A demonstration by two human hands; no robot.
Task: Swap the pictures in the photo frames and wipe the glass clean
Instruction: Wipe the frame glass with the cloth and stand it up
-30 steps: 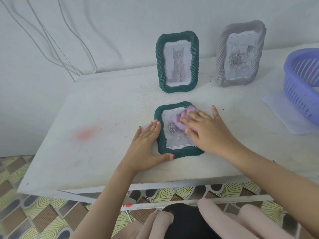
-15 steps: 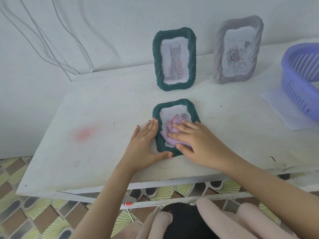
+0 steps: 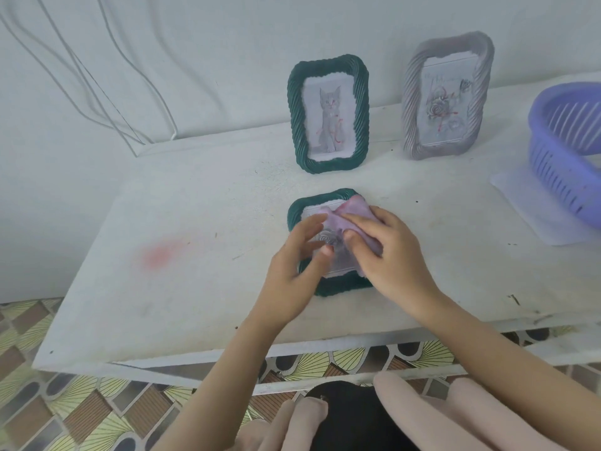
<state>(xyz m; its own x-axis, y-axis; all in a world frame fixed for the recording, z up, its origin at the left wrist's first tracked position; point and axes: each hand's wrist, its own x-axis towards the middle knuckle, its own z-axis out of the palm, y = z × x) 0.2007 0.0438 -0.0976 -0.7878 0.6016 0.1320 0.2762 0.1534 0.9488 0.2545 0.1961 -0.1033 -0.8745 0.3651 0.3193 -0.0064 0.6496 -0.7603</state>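
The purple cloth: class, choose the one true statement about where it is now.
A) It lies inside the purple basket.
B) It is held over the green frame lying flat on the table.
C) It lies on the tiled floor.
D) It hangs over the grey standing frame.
B: the right hand grips the purple cloth directly over the green frame, which lies flat on the table.

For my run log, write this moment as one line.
step: glass wipe | right hand: holds purple cloth over lying green frame | left hand: at cloth, grip unclear | standing: green cat frame, grey rose frame
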